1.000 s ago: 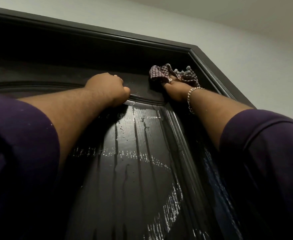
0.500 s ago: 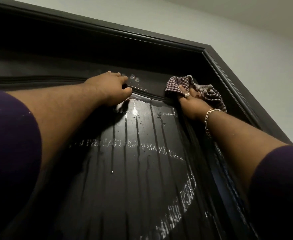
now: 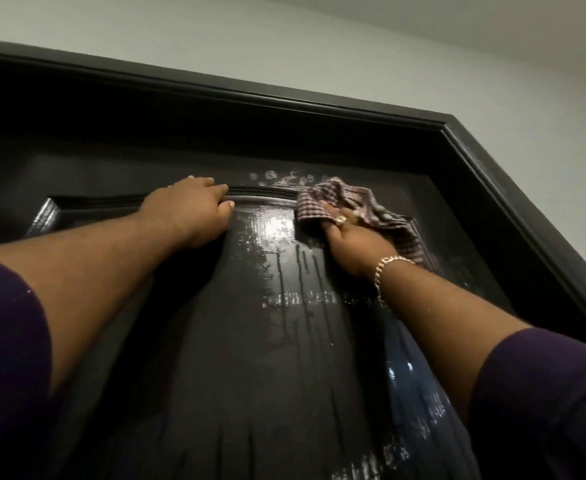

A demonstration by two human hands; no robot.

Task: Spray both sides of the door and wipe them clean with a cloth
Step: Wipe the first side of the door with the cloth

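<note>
- Overhead, the dark door [image 3: 250, 358] fills most of the frame, seen from below; its raised panel is wet, with drip streaks running down the middle and a bright glare patch near the panel's top.
- Foamy spray spots [image 3: 277, 176] sit on the door just above the arched moulding [image 3: 264, 192], at upper centre.
- A checked cloth [image 3: 350, 209] lies bunched against the door at centre right, touching the top of the panel just right of the glare.
- The right hand [image 3: 354, 244] presses the cloth to the door, its fingers curled into the fabric; a ring [image 3: 340, 220] shows on one finger and a chain bracelet [image 3: 387, 271] on the wrist.
- The left hand [image 3: 187, 213] is at centre left, apart from the right, its fingers hooked over the moulding's ridge and thumb below it.
- Purple sleeves [image 3: 4, 341] fill the lower corners.
- The black door frame [image 3: 475, 140] runs across the top and down the right, against a pale wall [image 3: 423, 57].
</note>
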